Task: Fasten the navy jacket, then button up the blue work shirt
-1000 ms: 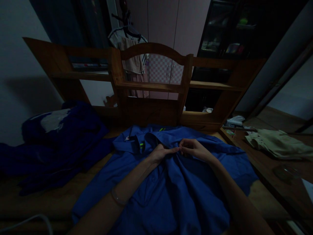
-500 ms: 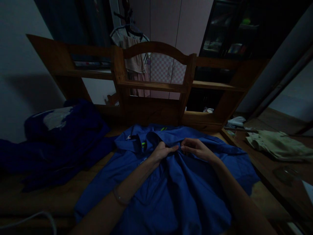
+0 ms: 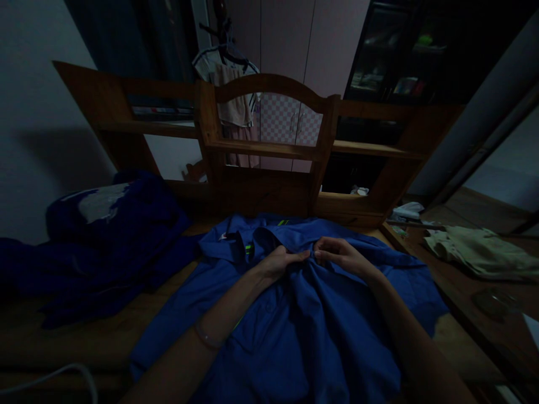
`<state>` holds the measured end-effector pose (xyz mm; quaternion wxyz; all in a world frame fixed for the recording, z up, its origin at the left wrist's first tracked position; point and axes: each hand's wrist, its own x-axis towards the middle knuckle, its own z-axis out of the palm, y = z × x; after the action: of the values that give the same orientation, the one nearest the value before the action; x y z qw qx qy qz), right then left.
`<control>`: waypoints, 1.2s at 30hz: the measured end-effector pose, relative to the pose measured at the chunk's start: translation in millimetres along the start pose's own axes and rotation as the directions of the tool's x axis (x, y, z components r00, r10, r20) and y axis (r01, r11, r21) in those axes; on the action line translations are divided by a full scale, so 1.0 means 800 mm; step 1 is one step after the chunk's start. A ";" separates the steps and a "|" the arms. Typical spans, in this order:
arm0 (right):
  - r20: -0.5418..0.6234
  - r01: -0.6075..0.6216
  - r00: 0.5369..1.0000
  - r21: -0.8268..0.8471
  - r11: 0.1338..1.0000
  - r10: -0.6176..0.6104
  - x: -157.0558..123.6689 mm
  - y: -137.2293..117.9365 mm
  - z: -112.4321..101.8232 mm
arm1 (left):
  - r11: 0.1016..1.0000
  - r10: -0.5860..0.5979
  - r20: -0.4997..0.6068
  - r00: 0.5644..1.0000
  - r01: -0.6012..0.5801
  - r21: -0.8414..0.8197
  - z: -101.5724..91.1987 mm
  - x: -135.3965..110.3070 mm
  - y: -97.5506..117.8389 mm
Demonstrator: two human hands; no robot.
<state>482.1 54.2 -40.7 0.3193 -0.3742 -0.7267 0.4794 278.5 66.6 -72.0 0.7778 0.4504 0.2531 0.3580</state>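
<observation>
A blue work shirt (image 3: pixel 261 359) with bright yellow-green trim lies spread before me, its collar toward the wooden shelf. Near the collar, my left hand (image 3: pixel 280 262) pinches the front edge of the cloth, thumb stretched to the right. My right hand (image 3: pixel 339 255) is closed on the same edge just beside it, thumb and fingertips pressed together. The two sets of fingertips almost meet. Cloth gathers in folds below them. Whatever small part sits between the fingertips is too dark to make out.
Dark blue clothing (image 3: pixel 126 235) is heaped on the left. A wooden shelf unit (image 3: pixel 261 147) stands behind the shirt. To the right are a folded pale cloth (image 3: pixel 480 249) and a glass dish (image 3: pixel 494 300). A white cable (image 3: pixel 71 367) curves at lower left.
Both hands keep their pinch on the shirt near the collar, with the left thumb slightly nearer the right fingertips. The view has shifted a little.
</observation>
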 end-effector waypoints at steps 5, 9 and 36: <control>-0.023 -0.049 0.999 -0.038 0.998 0.048 -0.001 0.001 0.003 | 0.981 0.093 -0.091 0.992 -0.075 0.180 0.002 0.000 -0.002; -0.088 -0.079 0.994 -0.136 0.988 0.067 0.000 0.007 0.005 | 0.854 0.331 -0.154 0.931 -0.226 0.469 0.001 0.006 -0.007; -0.031 -0.197 0.980 -0.037 0.980 0.196 0.002 0.010 0.003 | 0.383 0.604 -0.113 0.789 -0.164 0.909 0.013 -0.001 -0.017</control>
<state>481.3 56.8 -48.9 0.2726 -0.4569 -0.6912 0.4890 289.4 56.1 -78.9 0.2568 0.7328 0.4456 0.4455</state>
